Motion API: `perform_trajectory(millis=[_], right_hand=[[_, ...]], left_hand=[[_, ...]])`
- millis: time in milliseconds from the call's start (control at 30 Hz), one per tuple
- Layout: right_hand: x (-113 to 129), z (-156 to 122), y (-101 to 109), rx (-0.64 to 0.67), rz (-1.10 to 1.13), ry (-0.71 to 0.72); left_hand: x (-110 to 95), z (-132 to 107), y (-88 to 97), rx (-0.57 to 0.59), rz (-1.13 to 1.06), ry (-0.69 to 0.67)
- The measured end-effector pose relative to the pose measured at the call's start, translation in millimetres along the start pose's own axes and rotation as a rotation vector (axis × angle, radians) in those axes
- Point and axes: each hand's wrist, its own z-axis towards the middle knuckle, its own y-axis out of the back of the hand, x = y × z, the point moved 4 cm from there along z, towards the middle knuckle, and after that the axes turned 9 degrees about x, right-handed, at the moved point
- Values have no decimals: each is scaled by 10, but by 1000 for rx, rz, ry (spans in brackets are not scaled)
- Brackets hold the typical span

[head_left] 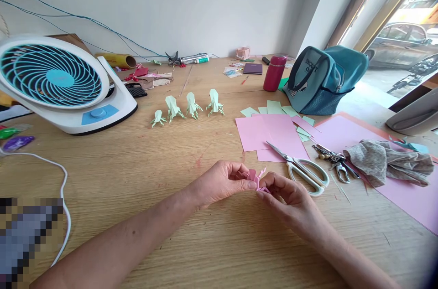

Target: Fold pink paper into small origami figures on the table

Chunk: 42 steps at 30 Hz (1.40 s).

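Between my two hands is a small folded pink origami figure [252,175] with thin pointed parts sticking up. My left hand [219,183] pinches its left side between thumb and fingers. On the lower right, my right hand [285,195] grips another thin part of it with thumb and forefinger. My fingers hide much of the figure. Just beyond my right hand lie white-handled scissors [308,174], their blades slightly apart, partly over pink paper sheets [265,131]. Several pale green origami beetles [192,105] stand in a row on the wooden table [137,179].
A white and blue fan [61,79] stands at the left, with a white cable [66,188] nearby. At the right are a red flask [275,73], a teal bag [321,81], green paper pieces [273,107], keys [337,161] and a crumpled grey cloth [386,161].
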Motion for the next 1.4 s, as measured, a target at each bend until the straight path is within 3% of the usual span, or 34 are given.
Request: perform_trajectory(millis=[133,367,600,833,1133,1400], right_hand=[[-18,5,-16,49,37,-34],[-24,12,-3,25,21,-66],[-14,54,10,-3,117,-80],[-26,59,-9,3,176,-105],[-65,30,-10,8,36,-26],[87,-20,3,-76,-375,150]], left_hand=[[-9,-5,-1,-1,-32,10],[22,-1,23,-10,79,7],[88,11,45,-89,197,-36],[94,30,36,-103,156,-47],[55,5,42,-117,193,-52],[65,2,49,-104,94,-22]])
